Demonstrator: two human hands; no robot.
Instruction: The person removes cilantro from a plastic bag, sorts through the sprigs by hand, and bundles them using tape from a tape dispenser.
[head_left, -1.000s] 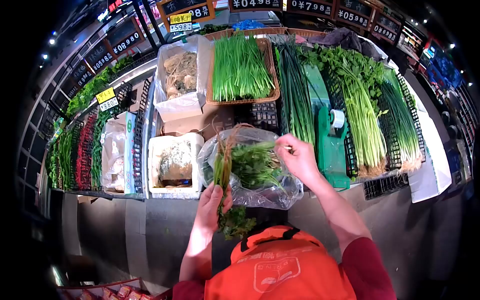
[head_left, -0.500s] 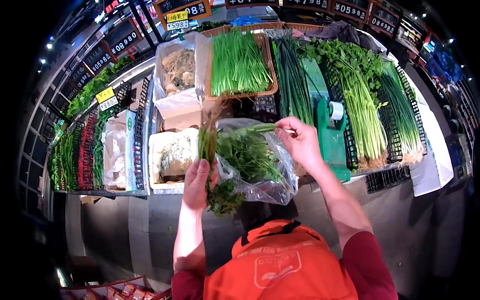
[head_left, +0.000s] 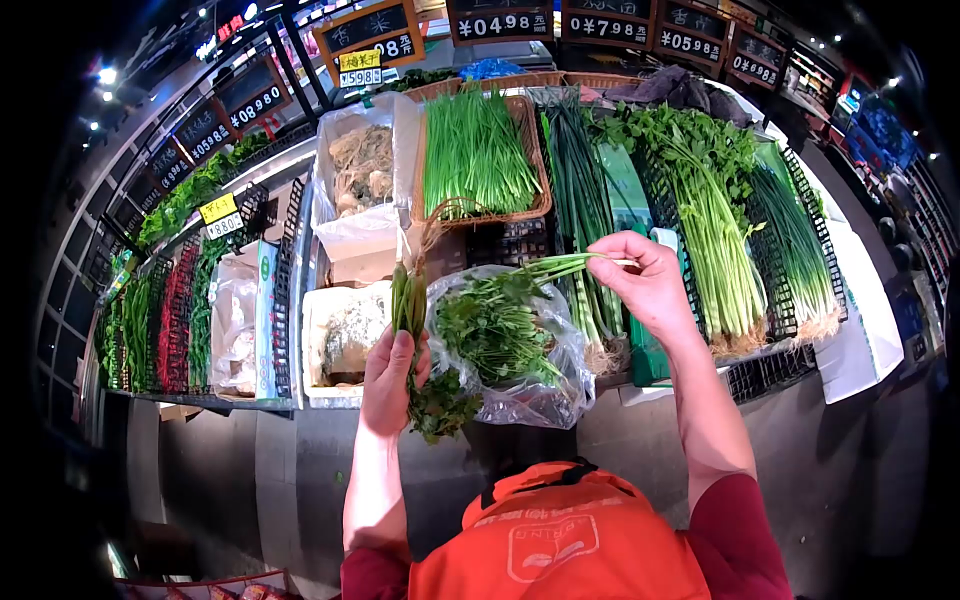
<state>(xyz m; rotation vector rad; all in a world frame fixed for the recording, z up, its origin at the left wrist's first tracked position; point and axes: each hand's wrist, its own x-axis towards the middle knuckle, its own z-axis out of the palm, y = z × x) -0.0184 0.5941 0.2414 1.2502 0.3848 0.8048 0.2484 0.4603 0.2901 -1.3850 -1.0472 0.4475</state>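
Okay so, the left hand (head_left: 392, 375) is wrapped around a bunch of leafy greens (head_left: 408, 300), roots up and leaves drooping below the fist, while the right hand (head_left: 640, 280) pinches a few pale stems (head_left: 560, 266) near their ends between thumb and fingers. Those stems slant down to the left, leafy ends over a heap of greens (head_left: 492, 330) in a clear plastic bag (head_left: 540, 405), which sits between the two hands. Can't tell if the leaves are free or snagged in there. If they're snagged, I'd guess a quick tug could drag extra sprigs out or snap the stems, since they're only held by the tips. The bag's near side also seems to poke past the front of the counter (head_left: 283, 403), so a hard yank might dump stuff on the floor (head_left: 630, 435). A white foam box (head_left: 307, 345) is just left of the bunch. Behind, the stringy roots reach toward a wicker basket (head_left: 543, 205) of chives (head_left: 480, 150); a careless swing there might shed dirt. Off right there's celery (head_left: 725, 265).
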